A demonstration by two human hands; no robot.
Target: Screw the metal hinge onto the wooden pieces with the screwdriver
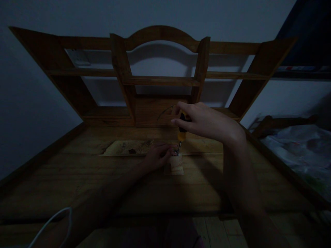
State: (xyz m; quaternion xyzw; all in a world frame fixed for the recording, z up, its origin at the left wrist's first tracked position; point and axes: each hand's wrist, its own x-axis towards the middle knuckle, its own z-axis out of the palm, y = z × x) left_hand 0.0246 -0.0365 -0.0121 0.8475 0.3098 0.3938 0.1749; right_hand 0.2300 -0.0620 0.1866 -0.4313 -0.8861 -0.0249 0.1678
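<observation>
In my right hand (pixel 192 117) is a screwdriver (pixel 182 135) with a yellow and black handle, its shaft pointing down and slightly tilted. The tip meets a small metallic piece (pixel 176 151) at the far end of a pale wooden block (pixel 177 163) on the desk. My left hand (pixel 158 156) lies low beside that block, fingers closed against the small piece; what exactly they pinch is hidden in the dim light. Behind the left fingers runs a lighter wooden board (pixel 129 148) with a dark spot on it.
The wooden desk top (pixel 108 186) stretches across the view. At its back rises a wooden shelf unit (pixel 161 81) with an arched top, against the wall. Crumpled plastic sheeting (pixel 297 148) lies beyond the right edge. A white cord (pixel 69 217) hangs near my left forearm.
</observation>
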